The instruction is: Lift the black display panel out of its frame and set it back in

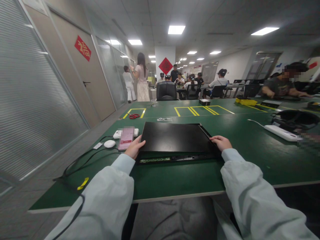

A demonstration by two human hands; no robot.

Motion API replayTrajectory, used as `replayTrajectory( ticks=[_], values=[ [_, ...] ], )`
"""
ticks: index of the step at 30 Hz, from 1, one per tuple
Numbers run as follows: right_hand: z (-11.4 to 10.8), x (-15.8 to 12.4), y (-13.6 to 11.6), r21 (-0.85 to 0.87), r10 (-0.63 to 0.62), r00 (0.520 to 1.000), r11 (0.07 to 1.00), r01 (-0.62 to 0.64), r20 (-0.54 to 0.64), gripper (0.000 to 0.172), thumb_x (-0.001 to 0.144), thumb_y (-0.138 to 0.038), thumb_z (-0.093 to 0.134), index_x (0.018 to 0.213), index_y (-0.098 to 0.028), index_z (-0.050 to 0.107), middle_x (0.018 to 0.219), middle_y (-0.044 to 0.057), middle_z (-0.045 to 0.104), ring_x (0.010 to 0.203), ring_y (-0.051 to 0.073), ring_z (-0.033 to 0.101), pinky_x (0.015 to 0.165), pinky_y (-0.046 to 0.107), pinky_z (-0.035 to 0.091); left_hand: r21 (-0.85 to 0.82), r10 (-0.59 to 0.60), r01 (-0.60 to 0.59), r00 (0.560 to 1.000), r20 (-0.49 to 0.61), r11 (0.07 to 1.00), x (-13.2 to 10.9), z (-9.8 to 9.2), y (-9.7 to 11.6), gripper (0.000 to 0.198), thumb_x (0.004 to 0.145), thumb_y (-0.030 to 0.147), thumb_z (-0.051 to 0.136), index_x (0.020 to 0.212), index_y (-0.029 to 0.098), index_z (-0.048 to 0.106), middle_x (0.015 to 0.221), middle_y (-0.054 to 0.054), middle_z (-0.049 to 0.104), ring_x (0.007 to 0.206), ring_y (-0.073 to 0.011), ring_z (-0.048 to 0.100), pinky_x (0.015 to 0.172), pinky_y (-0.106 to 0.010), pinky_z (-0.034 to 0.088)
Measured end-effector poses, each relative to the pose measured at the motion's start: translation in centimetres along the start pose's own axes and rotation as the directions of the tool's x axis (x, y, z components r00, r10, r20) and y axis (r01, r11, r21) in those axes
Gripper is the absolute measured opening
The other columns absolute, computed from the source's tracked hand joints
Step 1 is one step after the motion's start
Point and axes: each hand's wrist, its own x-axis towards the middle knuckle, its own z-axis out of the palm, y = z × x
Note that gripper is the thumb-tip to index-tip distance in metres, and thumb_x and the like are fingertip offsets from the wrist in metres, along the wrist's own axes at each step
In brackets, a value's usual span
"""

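A flat, glossy black screen panel (175, 137) lies over a black frame (195, 158) on the green table. The panel sits askew, so the frame's near edge shows with a green circuit board strip (155, 160) in it. My left hand (135, 147) grips the panel's left edge, thumb on top and fingers out of sight beneath. At the right side, my right hand (221, 143) is closed on the edge, where panel and frame lie close together; its fingertips are partly hidden.
Left of the panel are a phone (126, 138), a round white object (109, 143) and black cables. Beyond it lie red-handled scissors (134, 116) and small metal parts (165, 119). A white power strip (281, 132) is on the right. A co-worker (280, 83) sits at far right.
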Motion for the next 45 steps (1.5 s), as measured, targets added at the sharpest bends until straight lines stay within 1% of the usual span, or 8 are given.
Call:
replayTrajectory(
  ticks=[5,10,15,18,27,32,39,45],
  values=[
    [0.0,0.1,0.2,-0.003,0.0,1.0,1.0,0.0,-0.001,0.02,0.052,-0.029,0.065,0.067,-0.024,0.077,0.074,0.002,0.076,0.072,0.02,0.065,0.069,0.034,0.049,0.005,0.001,-0.001,1.0,0.013,1.0,0.1,-0.1,0.1,0.052,0.063,0.02,0.087,0.114,0.018,0.077,0.121,-0.011,0.077,0.122,-0.0341,0.067,0.103,-0.039,0.054],
    [0.0,0.2,0.1,0.011,-0.009,1.0,1.0,0.009,-0.02,0.021,0.052,-0.028,0.064,0.068,-0.024,0.076,0.08,0.003,0.077,0.078,0.022,0.067,0.075,0.035,0.051,0.009,-0.006,0.006,1.0,0.02,1.0,0.2,-0.1,0.1,0.047,0.06,0.021,0.087,0.106,0.015,0.078,0.112,-0.013,0.079,0.122,-0.0362,0.067,0.104,-0.042,0.053],
    [0.0,-0.4,-0.3,-0.003,-0.022,0.999,1.0,0.022,-0.045,0.018,0.054,-0.029,0.064,0.068,-0.024,0.075,0.069,0.002,0.073,0.068,0.02,0.064,0.068,0.034,0.05,0.022,-0.016,0.015,1.0,0.027,1.0,0.1,0.0,0.2,0.046,0.059,0.021,0.087,0.103,0.014,0.078,0.106,-0.013,0.081,0.118,-0.0362,0.068,0.104,-0.043,0.053],
    [0.1,-0.9,-0.5,-0.021,-0.023,0.998,1.0,0.022,-0.057,0.016,0.056,-0.03,0.063,0.066,-0.024,0.074,0.066,0.002,0.072,0.066,0.019,0.062,0.067,0.033,0.049,0.031,-0.016,0.016,0.999,0.031,0.999,0.0,0.1,0.3,0.047,0.058,0.022,0.088,0.103,0.014,0.079,0.103,-0.013,0.081,0.117,-0.0366,0.069,0.102,-0.044,0.053],
    [-0.2,-0.6,-0.2,-0.062,-0.005,1.0,0.998,0.004,-0.029,0.016,0.057,-0.029,0.064,0.067,-0.025,0.075,0.07,0.002,0.073,0.073,0.022,0.063,0.074,0.035,0.049,0.046,0.01,-0.013,0.998,0.066,0.999,-0.2,0.2,0.3,0.056,0.056,0.026,0.092,0.109,0.015,0.077,0.113,-0.013,0.079,0.123,-0.0374,0.065,0.105,-0.042,0.052],
    [-0.2,0.2,0.3,-0.047,0.005,1.0,0.999,-0.004,0.03,0.016,0.055,-0.031,0.066,0.066,-0.024,0.075,0.074,0.003,0.076,0.078,0.023,0.067,0.076,0.035,0.051,0.05,0.024,-0.029,0.996,0.085,0.998,-0.3,0.1,0.2,0.064,0.057,0.03,0.093,0.116,0.017,0.075,0.121,-0.013,0.076,0.126,-0.037,0.063,0.107,-0.041,0.051],
    [-0.2,0.5,0.6,-0.065,0.004,0.999,0.998,-0.002,0.034,0.018,0.054,-0.032,0.066,0.067,-0.023,0.075,0.074,0.003,0.075,0.075,0.022,0.066,0.073,0.034,0.05,0.063,0.044,-0.05,0.996,0.084,0.997,-0.1,-0.2,-0.1,0.073,0.054,0.038,0.096,0.12,0.016,0.074,0.123,-0.013,0.076,0.128,-0.0381,0.062,0.111,-0.044,0.048],
    [-0.1,0.5,0.5,-0.084,0.016,1.0,0.996,-0.015,0.018,0.021,0.054,-0.031,0.064,0.069,-0.023,0.076,0.074,0.003,0.074,0.073,0.021,0.064,0.07,0.034,0.049,0.074,0.04,-0.046,0.996,0.076,0.996,0.2,-0.5,-0.2,0.072,0.054,0.04,0.097,0.118,0.016,0.074,0.123,-0.013,0.076,0.13,-0.0381,0.06,0.113,-0.043,0.045]
  ],
)
